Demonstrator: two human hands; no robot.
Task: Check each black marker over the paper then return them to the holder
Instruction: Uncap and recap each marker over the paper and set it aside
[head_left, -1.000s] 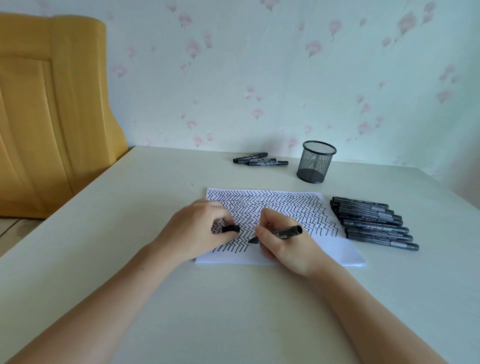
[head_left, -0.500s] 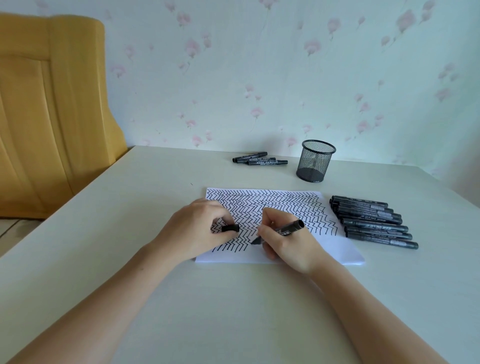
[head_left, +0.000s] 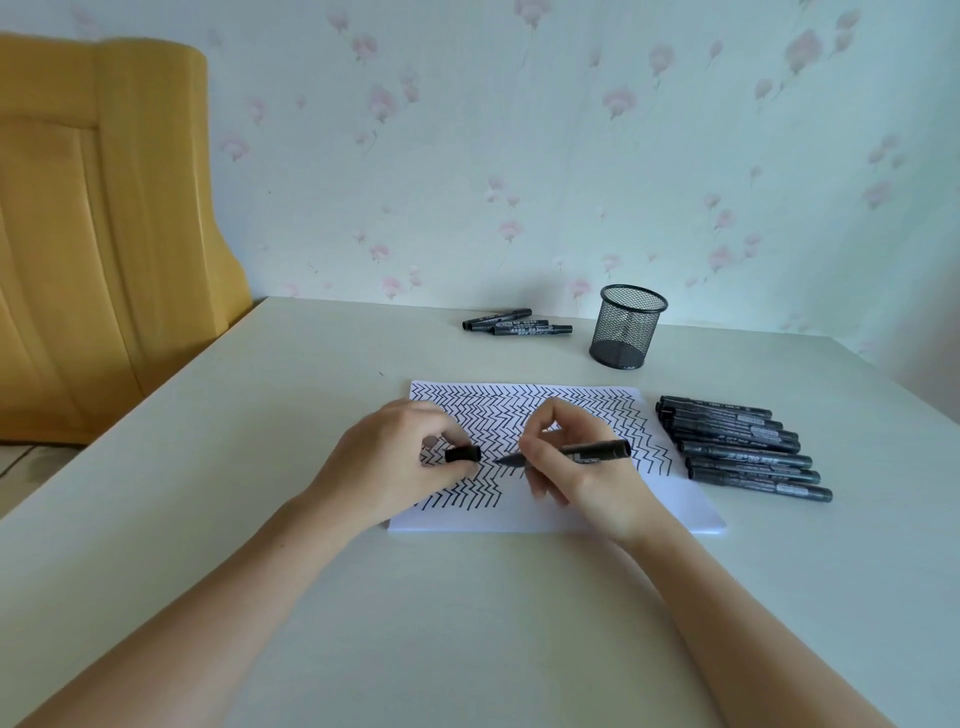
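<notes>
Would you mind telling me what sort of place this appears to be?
Probably a room in a home: floral wallpaper, a plain pale table pushed against it, and a yellow wooden panel, perhaps a headboard, beside the table.

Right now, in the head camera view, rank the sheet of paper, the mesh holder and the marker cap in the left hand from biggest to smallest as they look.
1. Paper
2. Mesh holder, though it stands farther from the camera
3. Marker cap, pinched in the left hand
</notes>
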